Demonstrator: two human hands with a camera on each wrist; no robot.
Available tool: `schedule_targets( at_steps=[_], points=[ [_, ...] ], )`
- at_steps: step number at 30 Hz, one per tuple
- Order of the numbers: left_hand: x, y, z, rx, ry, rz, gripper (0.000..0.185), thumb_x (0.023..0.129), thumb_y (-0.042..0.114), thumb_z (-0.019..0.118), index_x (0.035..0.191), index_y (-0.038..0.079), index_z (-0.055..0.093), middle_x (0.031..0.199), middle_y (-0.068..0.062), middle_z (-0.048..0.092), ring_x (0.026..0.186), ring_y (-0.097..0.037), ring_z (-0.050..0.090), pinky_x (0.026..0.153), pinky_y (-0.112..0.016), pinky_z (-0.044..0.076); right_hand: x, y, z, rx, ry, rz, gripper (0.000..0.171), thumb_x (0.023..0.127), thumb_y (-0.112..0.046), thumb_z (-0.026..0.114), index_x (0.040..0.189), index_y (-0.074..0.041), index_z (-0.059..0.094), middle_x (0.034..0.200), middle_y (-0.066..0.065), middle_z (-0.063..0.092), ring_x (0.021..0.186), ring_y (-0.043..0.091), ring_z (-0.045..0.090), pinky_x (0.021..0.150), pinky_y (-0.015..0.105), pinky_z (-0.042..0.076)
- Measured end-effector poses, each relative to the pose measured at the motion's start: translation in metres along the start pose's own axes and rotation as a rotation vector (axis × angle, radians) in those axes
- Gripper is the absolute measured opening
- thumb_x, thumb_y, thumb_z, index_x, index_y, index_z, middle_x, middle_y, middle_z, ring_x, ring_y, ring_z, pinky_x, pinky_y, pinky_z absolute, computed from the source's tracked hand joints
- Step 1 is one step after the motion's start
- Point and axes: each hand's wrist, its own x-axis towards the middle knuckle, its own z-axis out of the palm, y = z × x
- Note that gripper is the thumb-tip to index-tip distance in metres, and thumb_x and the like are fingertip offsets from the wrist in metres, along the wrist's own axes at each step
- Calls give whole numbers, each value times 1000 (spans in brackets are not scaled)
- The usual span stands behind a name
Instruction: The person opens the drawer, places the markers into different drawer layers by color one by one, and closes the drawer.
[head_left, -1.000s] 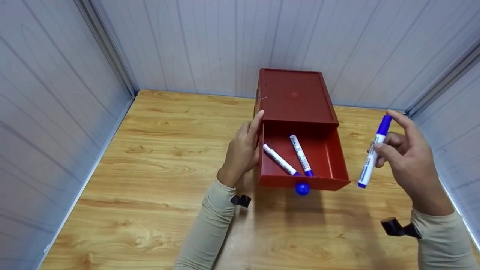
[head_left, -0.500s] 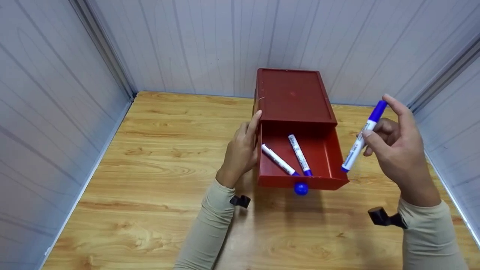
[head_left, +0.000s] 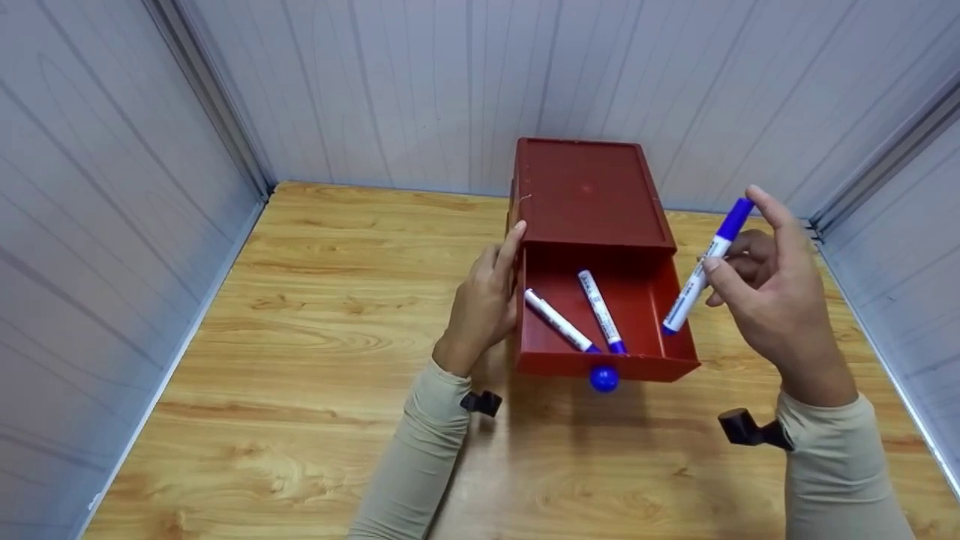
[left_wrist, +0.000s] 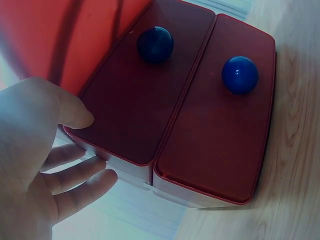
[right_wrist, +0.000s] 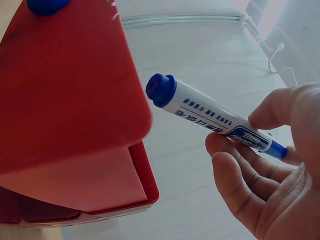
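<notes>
The marker (head_left: 699, 273) sat pinched between the thumb and fingers of the right hand (head_left: 772, 300), gripped about mid-barrel, its blue cap up behind the fingertips and its blunt blue end slanting down and away from the grip. That lower end hung just over the right wall of the open drawer (head_left: 679, 300), not yet inside it and touching nothing. In the right wrist view the same marker (right_wrist: 210, 115) showed clear of the red plastic, with the fingers (right_wrist: 235, 185) curled under the barrel.

Below and to the left of the grip, two markers (head_left: 559, 320) (head_left: 601, 310) already lay on the drawer floor, side by side at a slight angle to each other, blue ends toward the drawer front. Judged from that, two were stowed and the third was on its way; lowering it into the drawer and letting go remained, and the drawer stood pulled out.

Across the drawer from the grip, the left hand (head_left: 484, 300) lay flat against the left side of the red box (head_left: 589, 191), fingers straight, pressing rather than clasping. The blue knob (head_left: 604, 378) stood on the drawer front, nearest the person. The box rested on a wooden table (head_left: 315, 337) with pale panelled walls (head_left: 112, 187) around it.
</notes>
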Motion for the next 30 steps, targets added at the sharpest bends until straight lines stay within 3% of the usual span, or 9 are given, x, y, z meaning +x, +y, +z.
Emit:
schedule_targets(
  at_steps=[8,16,23,30],
  points=[
    [-1,0,-1,-15,-12,0,80,93,24,69,159,20,23,124,-14,56,101,-22,57,78,-36,55,1,0,6,-58,-41,31,75,96,1,60,159,-21,25,99,13,62,77,16,65,66,19,54],
    [-1,0,0,-21,-8,5,79,94,23,69,159,20,23,122,-13,56,98,-22,56,76,-36,54,3,-1,9,-133,-74,55,76,95,0,63,158,-22,28,101,7,63,82,12,62,69,15,50],
    [0,1,-1,-16,-1,5,80,93,15,69,158,19,24,121,-14,57,95,-22,56,74,-36,54,5,-2,9,-207,-95,-13,74,93,-1,67,156,-23,35,102,9,69,83,6,63,70,13,48],
    [0,0,0,-5,0,4,78,92,10,66,158,18,25,118,-14,57,92,-22,56,72,-36,53,5,-1,11,-213,-146,-67,76,92,0,68,156,-26,37,100,7,70,82,6,64,67,16,49]
  ],
)
